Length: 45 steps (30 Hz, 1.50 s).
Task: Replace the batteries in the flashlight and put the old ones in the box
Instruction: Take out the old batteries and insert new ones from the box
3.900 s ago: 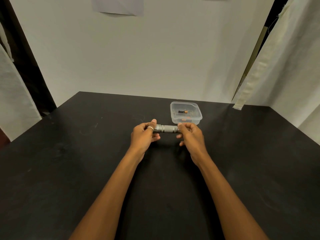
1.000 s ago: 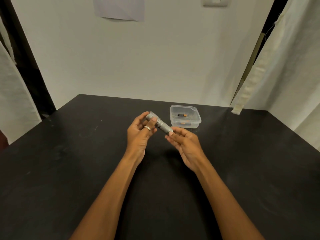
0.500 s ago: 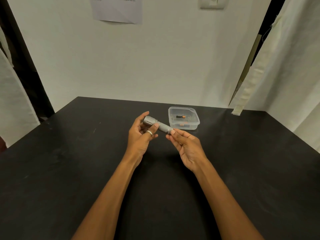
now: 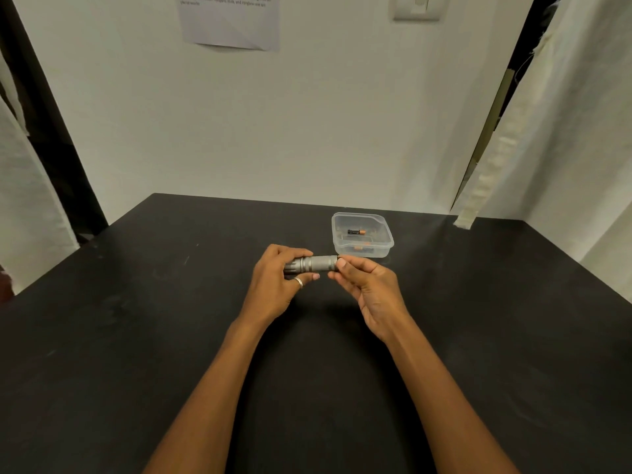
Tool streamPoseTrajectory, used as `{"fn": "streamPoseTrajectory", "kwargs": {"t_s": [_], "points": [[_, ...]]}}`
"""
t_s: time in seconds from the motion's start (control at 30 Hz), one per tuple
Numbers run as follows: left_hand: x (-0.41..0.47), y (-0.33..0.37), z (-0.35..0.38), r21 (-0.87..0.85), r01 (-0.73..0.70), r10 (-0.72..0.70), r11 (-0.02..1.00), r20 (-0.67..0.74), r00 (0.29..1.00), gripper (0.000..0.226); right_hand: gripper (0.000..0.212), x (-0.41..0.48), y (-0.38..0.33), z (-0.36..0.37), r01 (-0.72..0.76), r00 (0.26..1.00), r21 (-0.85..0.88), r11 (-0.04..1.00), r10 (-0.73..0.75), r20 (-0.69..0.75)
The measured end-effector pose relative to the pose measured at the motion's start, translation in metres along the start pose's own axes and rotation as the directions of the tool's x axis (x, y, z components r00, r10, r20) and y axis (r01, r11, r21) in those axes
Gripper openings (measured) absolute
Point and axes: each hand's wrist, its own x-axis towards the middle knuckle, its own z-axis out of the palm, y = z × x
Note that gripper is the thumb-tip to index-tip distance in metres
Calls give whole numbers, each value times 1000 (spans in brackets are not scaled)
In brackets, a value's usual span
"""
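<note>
A grey metal flashlight (image 4: 316, 263) lies level above the black table (image 4: 136, 336), its head to the left. My left hand (image 4: 277, 282) grips the head end, fingers curled round it. My right hand (image 4: 367, 285) pinches the tail end with thumb and fingertips. What lies under those fingertips is hidden. Just behind the flashlight stands a clear plastic box (image 4: 362, 234) without a lid. A black and orange battery (image 4: 356, 231) lies inside it, and another orange bit shows near its front wall.
A white wall rises behind the table with a sheet of paper (image 4: 231, 22) and a switch plate (image 4: 415, 8). White cloth (image 4: 547, 131) hangs at the right; its end touches the table's far right corner.
The flashlight has turned from tilted, head up and left, to level. My right hand has gone from an open palm under the tail to pinching the tail end.
</note>
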Motion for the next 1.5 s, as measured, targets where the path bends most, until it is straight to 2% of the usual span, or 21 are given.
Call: {"fn": "streamPoseTrajectory", "kwargs": {"t_s": [0.2, 0.33, 0.5, 0.7, 0.87, 1.33, 1.4, 1.5], "points": [[1, -4, -1, 159, -33, 48, 987, -92, 995, 41, 20, 1, -4, -4, 81, 997, -49, 995, -81, 4], [1, -2, -2, 211, -1, 26, 977, -114, 993, 38, 16, 1, -9, -5, 172, 982, 25, 985, -169, -82], [0, 0, -3, 191, 102, -71, 976, -161, 984, 34, 12, 0, -20, -11, 245, 957, 148, 958, -215, -196], [1, 2, 1, 233, 231, -226, 945, -46, 973, 40, 11, 1, -19, -9, 235, 958, 180, 955, -196, -207], [1, 2, 2, 203, 255, -259, 945, -6, 966, 34, 13, 2, -18, -12, 225, 959, 190, 956, -183, -216], [1, 3, 3, 105, 343, -350, 933, 48, 936, 40, 14, 1, -17, -10, 198, 965, 165, 966, -162, -209], [2, 2, 3, 95, 367, -373, 925, 59, 926, 49, 15, 1, -17, -10, 190, 965, 159, 969, -155, -212], [0, 8, 3, 99, 379, -386, 920, 56, 921, 100, 15, 1, -17, -11, 187, 966, 158, 970, -152, -208]]}}
